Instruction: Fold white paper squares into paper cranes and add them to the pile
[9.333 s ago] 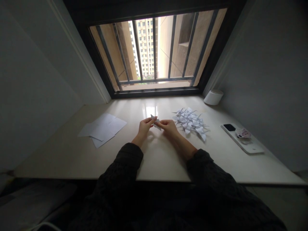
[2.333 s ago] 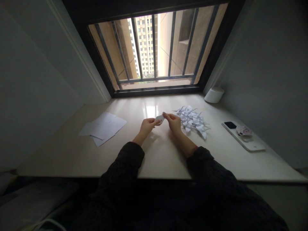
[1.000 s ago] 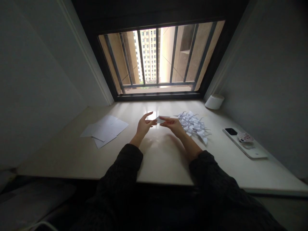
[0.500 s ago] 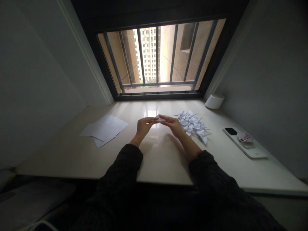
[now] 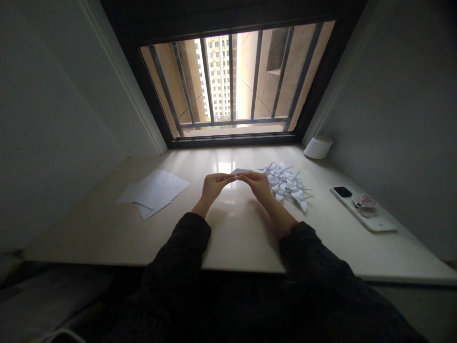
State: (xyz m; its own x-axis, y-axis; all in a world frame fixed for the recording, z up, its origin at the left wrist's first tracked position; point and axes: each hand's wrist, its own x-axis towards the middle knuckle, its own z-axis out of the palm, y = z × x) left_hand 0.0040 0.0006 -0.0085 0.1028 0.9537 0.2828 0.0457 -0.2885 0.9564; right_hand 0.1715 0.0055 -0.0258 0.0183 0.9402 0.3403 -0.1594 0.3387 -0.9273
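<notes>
Between my hands, over the middle of the white counter [image 5: 228, 243], is a small folded piece of paper [image 5: 243, 171]. My left hand [image 5: 214, 186] pinches it from the left with thumb and fingertips. From the other side my right hand [image 5: 257, 185] pinches it too, and the two thumbs meet at its near edge. Most of the paper is covered by my fingers; a greyish flap shows beyond them. Just right of my right hand lies a heap of folded white paper pieces [image 5: 285, 183] with thin pointed ends, like paper cranes.
Flat white paper sheets [image 5: 160, 188] overlap on the left of the counter. At the right lies a phone [image 5: 378, 221] with a round grip on its back. A white cylindrical object [image 5: 318, 147] stands in the back right corner, near the barred window [image 5: 232, 139].
My fingertips have drawn together on the folded paper, thumbs now meeting. The paper's visible flap has tilted away from me. The camera view has shifted slightly.
</notes>
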